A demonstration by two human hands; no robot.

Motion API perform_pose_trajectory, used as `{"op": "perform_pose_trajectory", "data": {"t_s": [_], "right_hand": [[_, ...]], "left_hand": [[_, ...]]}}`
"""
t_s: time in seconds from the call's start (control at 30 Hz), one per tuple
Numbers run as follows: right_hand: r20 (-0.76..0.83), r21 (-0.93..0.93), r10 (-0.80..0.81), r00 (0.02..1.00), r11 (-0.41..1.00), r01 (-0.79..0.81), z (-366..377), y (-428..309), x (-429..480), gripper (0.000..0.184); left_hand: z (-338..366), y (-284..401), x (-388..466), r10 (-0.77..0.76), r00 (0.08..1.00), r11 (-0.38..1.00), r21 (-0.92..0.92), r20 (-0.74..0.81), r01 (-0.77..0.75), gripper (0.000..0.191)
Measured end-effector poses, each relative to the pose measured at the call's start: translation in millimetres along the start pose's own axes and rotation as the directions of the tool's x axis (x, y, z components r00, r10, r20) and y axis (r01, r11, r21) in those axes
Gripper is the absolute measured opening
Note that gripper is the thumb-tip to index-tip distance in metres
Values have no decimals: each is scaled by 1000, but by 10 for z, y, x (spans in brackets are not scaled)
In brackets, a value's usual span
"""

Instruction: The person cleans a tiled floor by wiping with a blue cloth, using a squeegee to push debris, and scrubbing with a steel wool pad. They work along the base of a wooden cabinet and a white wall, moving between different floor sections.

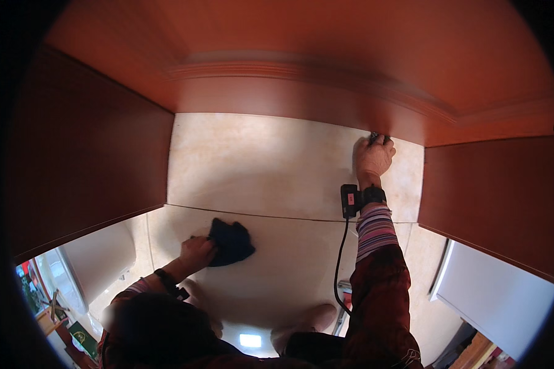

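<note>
My left hand (pixel 196 253) grips the edge of a dark blue cloth (pixel 233 244), which hangs or lies over the pale tiled floor (pixel 258 170); whether it touches the tiles I cannot tell. Farther out and to the right, my right hand (pixel 375 159) reaches to the foot of a reddish-brown wooden panel (pixel 300 99). Its fingers are closed around a small dark object (pixel 374 137), possibly a scouring pad, mostly hidden by the fingers. That object is at the line where panel and floor meet.
Dark wooden side panels stand at left (pixel 97 152) and right (pixel 484 198). A black device (pixel 349 201) is strapped at my right wrist, its cable (pixel 339 263) running down along the sleeve. A white appliance or cabinet (pixel 494 295) is at lower right. A green box (pixel 84 339) lies lower left.
</note>
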State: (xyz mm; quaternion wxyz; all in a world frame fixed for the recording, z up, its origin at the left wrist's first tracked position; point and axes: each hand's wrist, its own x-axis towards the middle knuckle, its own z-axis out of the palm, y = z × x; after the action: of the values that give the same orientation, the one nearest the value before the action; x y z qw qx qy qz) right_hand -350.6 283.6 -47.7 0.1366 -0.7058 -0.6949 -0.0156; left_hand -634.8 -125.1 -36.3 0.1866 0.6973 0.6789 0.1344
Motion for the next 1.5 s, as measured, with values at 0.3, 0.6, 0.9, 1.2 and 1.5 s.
{"op": "perform_pose_trajectory", "data": {"t_s": [0.3, 0.6, 0.9, 1.2, 1.5], "right_hand": [[-42, 42, -178, 983, 983, 180, 193, -1244, -578, 30], [-38, 197, -416, 909, 889, 415, 260, -2653, -1289, 19], [39, 316, -688, 725, 697, 644, 335, -3708, -1635, 31], [154, 398, -793, 589, 596, 698, 171, -3587, -1425, 31], [71, 373, -735, 674, 647, 666, 355, -3766, -1601, 21]], "left_hand": [[7, -7, -9, 32, 999, 996, -82, -12, -33, 17], [-26, -22, -18, 46, 999, 996, -79, -11, -47, 15], [-11, -89, -18, 129, 970, 978, -134, -207, -158, 15], [-13, -82, -3, 148, 962, 981, -93, -228, -173, 16], [15, -89, -23, 165, 971, 981, -73, -173, -180, 14]]}}
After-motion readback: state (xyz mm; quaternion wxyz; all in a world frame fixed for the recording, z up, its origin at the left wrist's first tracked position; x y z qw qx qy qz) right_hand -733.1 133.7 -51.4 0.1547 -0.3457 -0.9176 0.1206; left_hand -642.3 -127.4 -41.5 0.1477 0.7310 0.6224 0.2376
